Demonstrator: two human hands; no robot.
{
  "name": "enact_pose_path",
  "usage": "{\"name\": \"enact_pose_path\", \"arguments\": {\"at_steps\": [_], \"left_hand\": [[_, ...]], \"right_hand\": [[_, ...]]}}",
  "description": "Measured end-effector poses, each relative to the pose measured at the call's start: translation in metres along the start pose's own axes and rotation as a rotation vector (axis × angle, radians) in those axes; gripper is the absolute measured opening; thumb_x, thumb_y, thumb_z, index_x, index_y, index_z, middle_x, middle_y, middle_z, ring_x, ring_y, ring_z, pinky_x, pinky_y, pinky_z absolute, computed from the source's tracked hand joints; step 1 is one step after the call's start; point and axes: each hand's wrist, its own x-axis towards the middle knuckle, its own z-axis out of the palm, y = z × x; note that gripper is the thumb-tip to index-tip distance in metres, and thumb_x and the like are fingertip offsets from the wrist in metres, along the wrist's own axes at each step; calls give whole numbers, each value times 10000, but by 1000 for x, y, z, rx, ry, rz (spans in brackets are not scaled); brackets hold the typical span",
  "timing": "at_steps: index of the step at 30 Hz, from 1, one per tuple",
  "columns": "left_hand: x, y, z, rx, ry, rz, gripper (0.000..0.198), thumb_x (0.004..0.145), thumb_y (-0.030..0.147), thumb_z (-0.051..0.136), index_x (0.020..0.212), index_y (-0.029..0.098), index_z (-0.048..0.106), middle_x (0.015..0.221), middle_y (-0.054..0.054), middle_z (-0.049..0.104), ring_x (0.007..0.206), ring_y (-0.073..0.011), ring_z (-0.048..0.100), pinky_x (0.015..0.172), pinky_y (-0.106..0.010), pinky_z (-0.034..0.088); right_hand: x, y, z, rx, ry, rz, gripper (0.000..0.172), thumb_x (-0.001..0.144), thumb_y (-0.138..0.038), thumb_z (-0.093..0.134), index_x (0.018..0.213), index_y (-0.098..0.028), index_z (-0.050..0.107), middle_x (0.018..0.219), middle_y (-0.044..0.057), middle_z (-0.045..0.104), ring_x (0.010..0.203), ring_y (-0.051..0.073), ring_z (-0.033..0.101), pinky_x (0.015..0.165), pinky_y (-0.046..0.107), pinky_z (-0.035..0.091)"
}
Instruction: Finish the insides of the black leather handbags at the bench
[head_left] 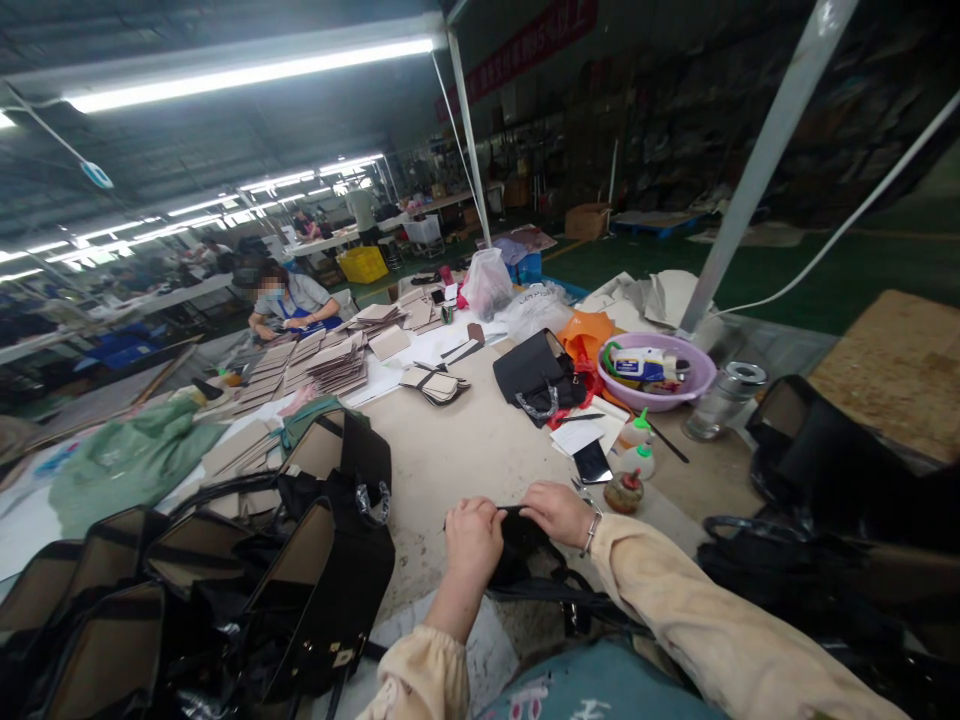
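A black handbag (517,560) lies at the near edge of the table, close to my body. My left hand (474,538) is closed over the left end of its top edge, the thumb pressed toward the fingers. At the other end, my right hand (561,514) pinches the same edge between thumb and fingers. Dark straps hang below the hands. Part of the bag is hidden by my hands and sleeves. Just right of my right hand are a small round pot (624,492), small metal scissors or pliers (583,490) and a phone (592,462).
Several black bags (330,590) crowd the left, and more black bags (825,480) stand at the right. A purple basin (660,400), a glass jar (724,400) and green-capped bottles (637,445) stand at back right. Beyond, a co-worker (292,300) sits by stacked panels (330,360).
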Motion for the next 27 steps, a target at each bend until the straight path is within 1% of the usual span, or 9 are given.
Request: {"name": "enact_pose_path", "arguments": {"at_steps": [4,6,8,10,15,22,27], "left_hand": [[0,1,0,-10,2,-19,219,841,296,485,691,206,616,804,-24,644,789,-184,515,660,-297,315],[0,1,0,-12,6,-29,220,842,297,484,698,205,622,805,-29,644,794,-186,516,659,-299,312],[0,2,-1,-11,8,-37,226,842,305,484,700,203,627,804,-32,645,796,-189,516,657,-302,309],[0,2,-1,-10,7,-39,232,844,315,483,704,203,630,805,-29,646,797,-191,515,655,-306,306],[1,1,-1,-10,-18,-57,246,848,330,476,707,206,635,807,-25,646,805,-187,514,660,-302,304],[1,0,0,-27,-31,-62,253,848,338,473,703,207,634,807,-26,641,801,-180,513,673,-295,311],[1,0,0,-32,-27,-57,249,847,339,476,708,209,637,808,-27,639,801,-182,512,671,-300,321]], "right_hand": [[-1,2,-3,-39,-79,-11,243,838,-418,526,825,-190,607,765,32,585,739,156,525,645,265,396],[0,1,-3,-77,-86,15,242,802,-433,573,806,-191,596,765,27,581,731,157,526,627,264,387],[1,0,-1,-110,-71,42,231,820,-412,552,766,-191,587,744,22,578,718,152,526,614,261,377],[3,-2,1,-124,-54,53,257,855,-395,503,722,-189,580,709,20,575,700,146,524,607,260,367],[6,-3,3,-121,-44,42,319,885,-376,446,664,-183,572,658,16,568,651,132,510,581,258,343],[9,4,5,-80,-96,-1,349,903,-380,399,681,-180,581,667,24,579,656,133,513,595,251,348],[14,6,1,-51,-166,3,387,911,-391,369,692,-175,604,671,31,594,651,135,518,598,251,358]]}}
